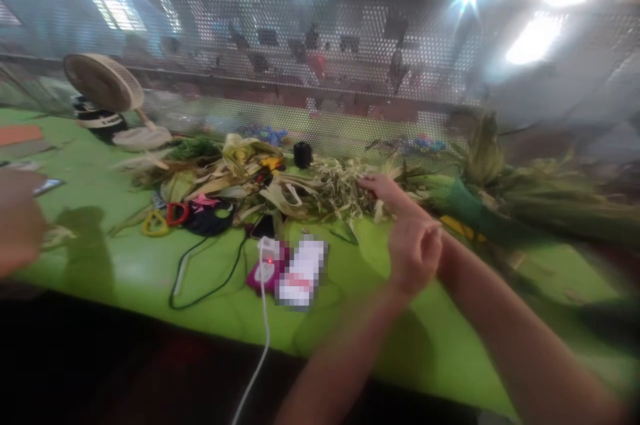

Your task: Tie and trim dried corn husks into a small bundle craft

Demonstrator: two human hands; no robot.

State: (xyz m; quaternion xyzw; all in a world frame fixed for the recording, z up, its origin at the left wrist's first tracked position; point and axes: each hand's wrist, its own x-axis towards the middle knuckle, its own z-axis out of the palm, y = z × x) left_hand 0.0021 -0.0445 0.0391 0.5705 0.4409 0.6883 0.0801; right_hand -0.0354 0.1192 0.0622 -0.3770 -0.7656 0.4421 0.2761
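Note:
My right hand [377,188] reaches over the table to a heap of shredded, dry corn husk strips [343,185]. Its fingertips are drawn together at the edge of the strips and seem to pinch some. Nearer to me, my left hand [415,251] is closed in a fist beside my right forearm. Whatever may be in that fist is hidden or too small to name. Larger pale husk leaves [280,191] lie left of the strips. Blur softens both hands.
Another person's hand [20,221] is at the left edge. On the green table [225,305] lie scissors [165,217], a phone [303,271], a magenta power socket [267,271] with a white cable, and a black spool [303,155]. A fan [103,81] and perforated metal screen [350,71] stand behind; green husks [555,205] lie right.

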